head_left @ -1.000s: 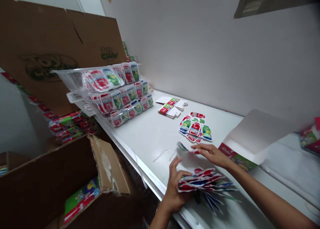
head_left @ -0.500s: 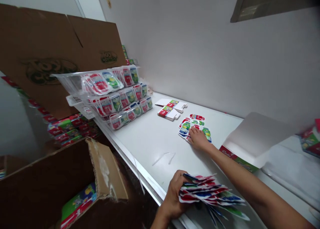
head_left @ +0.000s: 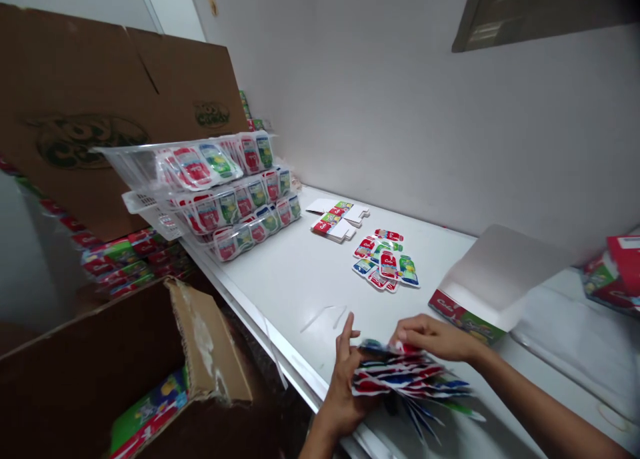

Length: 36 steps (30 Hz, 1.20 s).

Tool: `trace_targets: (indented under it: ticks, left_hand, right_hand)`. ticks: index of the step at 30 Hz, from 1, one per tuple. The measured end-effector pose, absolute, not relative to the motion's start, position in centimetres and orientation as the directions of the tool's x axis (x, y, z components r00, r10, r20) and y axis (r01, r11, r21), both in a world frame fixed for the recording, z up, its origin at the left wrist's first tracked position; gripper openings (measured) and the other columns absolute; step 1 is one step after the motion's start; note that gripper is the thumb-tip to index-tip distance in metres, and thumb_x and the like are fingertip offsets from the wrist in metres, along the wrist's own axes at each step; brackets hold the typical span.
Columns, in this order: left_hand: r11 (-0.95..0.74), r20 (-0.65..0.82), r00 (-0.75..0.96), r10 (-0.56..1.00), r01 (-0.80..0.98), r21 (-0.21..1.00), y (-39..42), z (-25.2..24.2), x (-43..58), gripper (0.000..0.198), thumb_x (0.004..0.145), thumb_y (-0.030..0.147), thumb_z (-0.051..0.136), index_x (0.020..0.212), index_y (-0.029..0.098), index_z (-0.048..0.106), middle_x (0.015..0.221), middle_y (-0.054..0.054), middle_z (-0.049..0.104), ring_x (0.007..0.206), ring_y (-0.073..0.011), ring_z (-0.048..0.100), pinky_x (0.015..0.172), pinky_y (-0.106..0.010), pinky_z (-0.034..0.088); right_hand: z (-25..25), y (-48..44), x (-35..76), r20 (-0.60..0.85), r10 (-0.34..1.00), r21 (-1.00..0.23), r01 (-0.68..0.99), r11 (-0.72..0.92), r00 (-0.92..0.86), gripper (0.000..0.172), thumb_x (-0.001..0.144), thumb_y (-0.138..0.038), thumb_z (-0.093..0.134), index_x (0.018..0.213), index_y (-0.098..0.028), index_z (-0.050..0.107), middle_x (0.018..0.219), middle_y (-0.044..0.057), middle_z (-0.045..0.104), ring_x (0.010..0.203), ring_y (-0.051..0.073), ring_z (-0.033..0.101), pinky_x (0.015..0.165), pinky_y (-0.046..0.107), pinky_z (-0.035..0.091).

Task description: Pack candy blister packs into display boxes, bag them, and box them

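Note:
Near the front edge of the table, my left hand [head_left: 345,385] grips a thick, fanned stack of bottle-shaped sachets [head_left: 410,379], its index finger lifted. My right hand [head_left: 435,335] is at the top of that stack, fingers pinched on a red sachet [head_left: 407,347] that it lays against the others. Beyond both hands, a loose pile of red, green and blue sachets [head_left: 387,262] lies flat on the white table [head_left: 280,279]. To the right of the pile stands an open display box [head_left: 470,319] with a red and green printed front and a raised white lid.
Flat folded cartons [head_left: 333,222] lie farther back. Stacked clear trays [head_left: 250,192] full of sachets stand at the left. Beside the table are a big open cardboard box [head_left: 210,339] and a tall brown carton [head_left: 125,105]. A thin white strip [head_left: 323,315] lies on the tabletop.
My right hand has come back from the loose pile to the stack, bringing a red sachet. The pile is now uncovered and looks smaller. My left index finger has lifted.

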<state>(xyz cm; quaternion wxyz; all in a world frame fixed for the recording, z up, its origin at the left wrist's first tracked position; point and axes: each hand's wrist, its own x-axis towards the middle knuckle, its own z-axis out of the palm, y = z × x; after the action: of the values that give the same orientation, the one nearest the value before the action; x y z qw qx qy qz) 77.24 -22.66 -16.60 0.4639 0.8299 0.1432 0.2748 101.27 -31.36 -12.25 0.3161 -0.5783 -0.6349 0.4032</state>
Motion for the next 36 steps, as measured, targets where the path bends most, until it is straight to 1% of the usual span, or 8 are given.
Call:
trace_targets:
  ticks: [4, 7, 12, 18, 21, 23, 29, 36]
  left_hand:
    - [-0.606, 0.384, 0.842, 0.379, -0.087, 0.791, -22.3, -16.0, 77.5, 0.036, 0.074, 0.038, 0.071, 0.107, 0.024, 0.065, 0.115, -0.009, 0.060, 0.117, -0.0289, 0.048, 0.110, -0.051, 0.028]
    - [-0.539, 0.373, 0.842, 0.390, -0.120, 0.834, -22.4, -15.4, 77.7, 0.038, 0.076, 0.040, 0.069, 0.109, 0.023, 0.064, 0.110, -0.009, 0.061, 0.109, -0.0269, 0.054, 0.100, -0.043, 0.040]
    - [-0.414, 0.345, 0.853, 0.391, -0.171, 0.894, -22.8, -14.6, 77.7, 0.037, 0.077, 0.038, 0.070, 0.109, 0.020, 0.065, 0.105, -0.010, 0.058, 0.094, -0.0224, 0.058, 0.080, -0.031, 0.049]
    - [-0.430, 0.277, 0.864, 0.421, -0.080, 0.899, -22.6, -15.1, 77.5, 0.039, 0.074, 0.035, 0.073, 0.108, 0.020, 0.066, 0.143, -0.012, 0.037, 0.129, -0.0307, 0.039, 0.105, -0.042, 0.039]
    - [-0.468, 0.252, 0.852, 0.458, -0.010, 0.883, -22.5, -15.3, 77.5, 0.043, 0.071, 0.037, 0.074, 0.111, 0.022, 0.067, 0.156, -0.007, 0.012, 0.135, -0.0340, 0.028, 0.110, -0.048, 0.032]
    - [-0.499, 0.269, 0.850, 0.453, -0.008, 0.866, -22.4, -15.3, 77.5, 0.043, 0.072, 0.038, 0.074, 0.112, 0.025, 0.067, 0.148, -0.010, 0.031, 0.132, -0.0333, 0.032, 0.109, -0.049, 0.033]
    - [-0.559, 0.345, 0.844, 0.411, -0.065, 0.827, -22.1, -15.4, 77.5, 0.042, 0.069, 0.042, 0.076, 0.107, 0.027, 0.067, 0.105, -0.007, 0.059, 0.117, -0.0308, 0.047, 0.113, -0.053, 0.022]
    - [-0.421, 0.259, 0.843, 0.472, -0.043, 0.906, -21.9, -16.4, 77.8, 0.029, 0.082, 0.038, 0.064, 0.107, 0.024, 0.067, 0.109, -0.007, 0.060, 0.094, -0.0203, 0.063, 0.082, -0.030, 0.054]
  right_hand:
    - [-12.5, -30.6, 101.5, -0.123, 0.992, -0.691, 0.719, -0.076, -0.013, 0.046, 0.100, -0.038, 0.028, 0.100, -0.018, 0.069, 0.096, 0.006, 0.071, 0.088, 0.018, 0.065, 0.080, 0.029, 0.049]
    - [-13.4, -26.9, 102.5, -0.023, 0.929, -0.358, 0.865, -0.353, 0.369, 0.034, 0.093, -0.016, 0.039, 0.118, -0.014, 0.061, 0.118, 0.015, 0.064, 0.113, 0.026, 0.056, 0.095, 0.038, 0.041]
    - [-13.9, -23.1, 103.7, 0.034, 0.840, -0.174, 0.830, -0.529, 0.542, 0.038, 0.085, 0.000, 0.033, 0.111, 0.001, 0.060, 0.114, 0.033, 0.059, 0.115, 0.038, 0.053, 0.092, 0.050, 0.036]
    - [-9.9, -27.8, 102.0, -0.033, 0.954, -0.175, 0.938, -0.300, 0.299, 0.023, 0.092, -0.021, 0.041, 0.089, -0.016, 0.063, 0.084, 0.010, 0.068, 0.076, 0.020, 0.060, 0.069, 0.029, 0.040]
    - [-7.7, -30.5, 100.9, -0.188, 0.971, -0.458, 0.888, 0.045, -0.146, 0.017, 0.089, -0.026, 0.048, 0.081, -0.020, 0.062, 0.068, -0.002, 0.062, 0.058, 0.010, 0.051, 0.055, 0.021, 0.034]
    - [-7.4, -30.6, 101.0, -0.220, 0.905, -0.636, 0.757, 0.149, -0.363, 0.024, 0.092, -0.031, 0.047, 0.082, -0.019, 0.064, 0.066, -0.003, 0.060, 0.056, 0.009, 0.048, 0.052, 0.019, 0.033]
    - [-10.9, -22.6, 104.2, -0.111, 0.987, -0.322, 0.935, -0.150, 0.120, 0.029, 0.096, -0.031, 0.041, 0.097, -0.015, 0.065, 0.089, 0.009, 0.069, 0.080, 0.018, 0.062, 0.069, 0.026, 0.044]
    - [-14.0, -15.2, 105.9, 0.054, 0.952, -0.160, 0.943, -0.291, 0.303, 0.023, 0.090, -0.015, 0.048, 0.109, -0.008, 0.059, 0.116, 0.020, 0.061, 0.109, 0.028, 0.055, 0.095, 0.045, 0.038]
